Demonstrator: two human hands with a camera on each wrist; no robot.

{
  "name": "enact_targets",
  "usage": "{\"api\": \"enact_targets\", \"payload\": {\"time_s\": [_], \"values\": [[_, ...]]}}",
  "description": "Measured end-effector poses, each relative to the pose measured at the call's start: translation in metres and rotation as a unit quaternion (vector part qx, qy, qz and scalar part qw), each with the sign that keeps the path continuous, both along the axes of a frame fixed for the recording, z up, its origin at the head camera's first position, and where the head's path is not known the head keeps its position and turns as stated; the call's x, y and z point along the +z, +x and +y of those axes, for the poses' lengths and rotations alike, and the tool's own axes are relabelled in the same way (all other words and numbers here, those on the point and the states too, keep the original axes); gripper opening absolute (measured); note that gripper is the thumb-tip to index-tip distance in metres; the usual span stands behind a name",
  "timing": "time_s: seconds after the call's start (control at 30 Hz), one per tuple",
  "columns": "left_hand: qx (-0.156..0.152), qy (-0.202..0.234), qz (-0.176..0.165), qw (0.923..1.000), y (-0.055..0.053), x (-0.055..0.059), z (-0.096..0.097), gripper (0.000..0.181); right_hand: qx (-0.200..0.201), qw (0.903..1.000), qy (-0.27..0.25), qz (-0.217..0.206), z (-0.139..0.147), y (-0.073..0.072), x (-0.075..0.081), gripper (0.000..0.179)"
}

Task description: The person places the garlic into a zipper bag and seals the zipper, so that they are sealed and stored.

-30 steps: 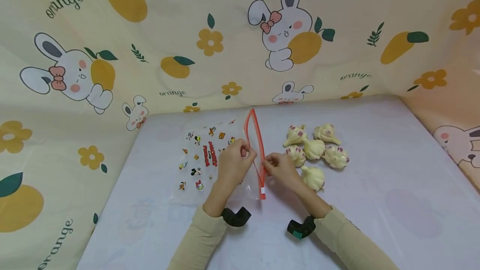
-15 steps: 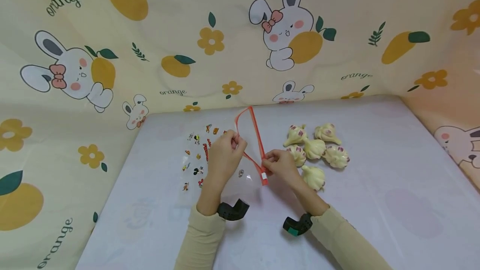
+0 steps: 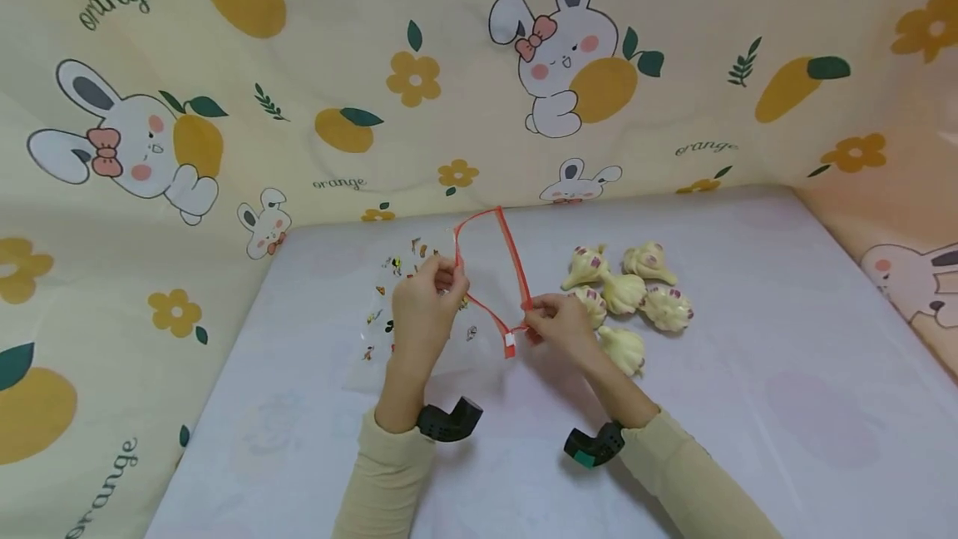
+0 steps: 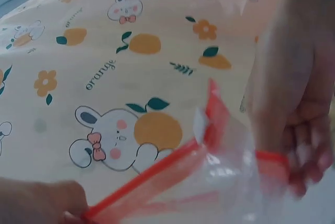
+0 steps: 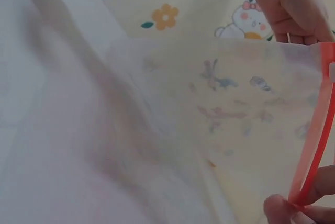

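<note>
A clear zip bag (image 3: 514, 256) with a red zip edge and small cartoon prints is held between two hands, its mouth spread wide. My left hand (image 3: 425, 306) pinches the left side of the red rim, thumb against fingers. On the opposite side, my right hand (image 3: 560, 325) pinches the rim near its lower corner, close to the white slider (image 3: 510, 340). In the left wrist view the red strip (image 4: 152, 177) runs slanting up towards the slider. The right wrist view shows the printed film (image 5: 225, 93) stretched out from the red edge. No contents show inside.
Several pale garlic bulbs (image 3: 624, 294) with purple marks lie in a cluster just right of my right hand. The table has a whitish cover (image 3: 748, 406). A cream curtain (image 3: 299, 65) with bunnies and oranges rises behind it. Each wrist carries a black camera (image 3: 449, 420).
My left hand has moved left with its side of the rim, so the bag mouth has gone from a narrow slit to a wide opening. The right hand has kept nearly the same place.
</note>
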State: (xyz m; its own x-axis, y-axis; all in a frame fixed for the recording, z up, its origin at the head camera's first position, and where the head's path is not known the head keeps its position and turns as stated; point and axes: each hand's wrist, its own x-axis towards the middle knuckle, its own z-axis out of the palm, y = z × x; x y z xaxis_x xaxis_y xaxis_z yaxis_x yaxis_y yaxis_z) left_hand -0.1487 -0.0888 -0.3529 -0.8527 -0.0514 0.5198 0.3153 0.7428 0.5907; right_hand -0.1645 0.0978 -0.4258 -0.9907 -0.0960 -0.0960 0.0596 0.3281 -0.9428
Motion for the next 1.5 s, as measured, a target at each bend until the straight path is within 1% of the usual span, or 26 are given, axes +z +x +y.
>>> {"api": "enact_targets", "payload": {"time_s": [0.1,0.17,0.3,0.43,0.57,0.7,0.8,0.87,0.97,1.07,1.13,1.23,1.37,1.5], "values": [[-0.012,0.031,-0.029,0.9990,0.002,-0.001,0.001,0.012,-0.002,1.0000,-0.001,0.002,0.001,-0.001,0.003,0.026],[-0.020,0.040,-0.032,0.9985,0.003,-0.002,0.002,0.013,-0.002,1.0000,0.002,0.002,0.002,-0.001,0.003,0.026],[-0.028,0.060,-0.020,0.9976,0.000,-0.005,0.002,0.015,-0.001,0.9999,0.007,0.013,0.002,-0.001,0.005,0.026],[-0.035,0.104,0.011,0.9939,-0.006,-0.010,0.001,0.016,-0.002,0.9994,0.011,0.032,0.003,-0.001,0.008,0.025],[-0.041,0.161,0.046,0.9851,-0.011,-0.018,0.001,0.015,-0.003,0.9993,0.005,0.037,0.006,-0.001,0.008,0.025],[-0.027,0.205,0.077,0.9755,-0.014,-0.025,0.002,0.013,-0.007,0.9992,0.003,0.038,0.008,-0.002,0.008,0.025],[-0.024,0.240,0.096,0.9656,-0.016,-0.029,0.006,0.011,-0.009,0.9993,-0.003,0.036,0.008,-0.003,0.010,0.025],[-0.027,0.259,0.107,0.9596,-0.018,-0.031,0.009,0.011,-0.006,0.9995,-0.015,0.028,0.008,-0.003,0.012,0.026],[-0.024,0.270,0.126,0.9543,-0.021,-0.035,0.013,0.010,-0.004,0.9994,-0.033,0.006,0.009,-0.003,0.015,0.028],[-0.012,0.268,0.148,0.9518,-0.023,-0.038,0.016,0.009,0.002,0.9986,-0.048,-0.020,0.009,-0.002,0.017,0.031],[-0.009,0.270,0.160,0.9495,-0.023,-0.038,0.017,0.008,0.003,0.9979,-0.055,-0.035,0.009,-0.002,0.018,0.032],[-0.005,0.272,0.173,0.9468,-0.024,-0.040,0.019,0.008,0.008,0.9974,-0.060,-0.041,0.009,-0.001,0.020,0.032],[-0.002,0.271,0.183,0.9452,-0.024,-0.041,0.021,0.008,0.016,0.9973,-0.061,-0.038,0.010,-0.001,0.021,0.033],[0.000,0.266,0.188,0.9454,-0.024,-0.041,0.021,0.008,0.020,0.9981,-0.050,-0.030,0.013,0.001,0.022,0.033]]}}
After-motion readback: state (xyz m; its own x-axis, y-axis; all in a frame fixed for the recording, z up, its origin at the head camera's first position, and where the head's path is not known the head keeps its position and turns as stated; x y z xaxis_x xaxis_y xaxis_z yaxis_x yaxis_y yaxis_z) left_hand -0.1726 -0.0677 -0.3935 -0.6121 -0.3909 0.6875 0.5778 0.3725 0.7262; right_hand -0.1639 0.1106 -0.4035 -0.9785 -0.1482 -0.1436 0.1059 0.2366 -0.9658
